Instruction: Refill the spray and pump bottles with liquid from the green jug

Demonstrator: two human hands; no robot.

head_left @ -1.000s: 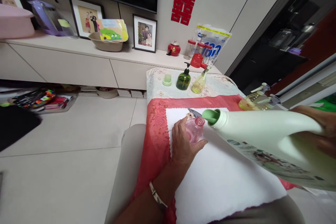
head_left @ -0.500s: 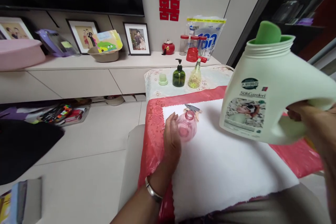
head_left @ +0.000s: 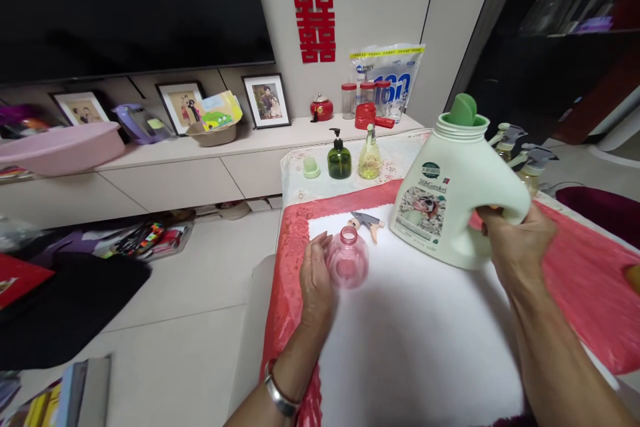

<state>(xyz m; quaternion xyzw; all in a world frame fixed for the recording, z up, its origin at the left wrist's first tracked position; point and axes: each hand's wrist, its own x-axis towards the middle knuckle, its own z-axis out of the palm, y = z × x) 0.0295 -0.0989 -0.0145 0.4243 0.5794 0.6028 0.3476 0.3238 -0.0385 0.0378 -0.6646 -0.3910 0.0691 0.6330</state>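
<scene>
My right hand point(head_left: 517, 247) grips the handle of a large pale-green detergent jug point(head_left: 450, 193). The jug stands upright on the white cloth point(head_left: 425, 340), its green spout uncapped. My left hand point(head_left: 315, 277) cups the side of a small round pink bottle point(head_left: 347, 263) that stands open-necked on the same cloth. Just behind the pink bottle lies a spray-trigger head point(head_left: 367, 221).
The cloth covers a red tablecloth point(head_left: 590, 287). At the table's far end stand a green cap point(head_left: 311, 167), a dark green pump bottle point(head_left: 339, 159) and a yellow spray bottle point(head_left: 370, 157). Two more spray bottles point(head_left: 520, 153) sit behind the jug. A low cabinet point(head_left: 175, 173) runs along the wall.
The jug has swung from a tilted pour over the pink bottle back to upright and come down onto the cloth on the right. My left hand stays at the pink bottle.
</scene>
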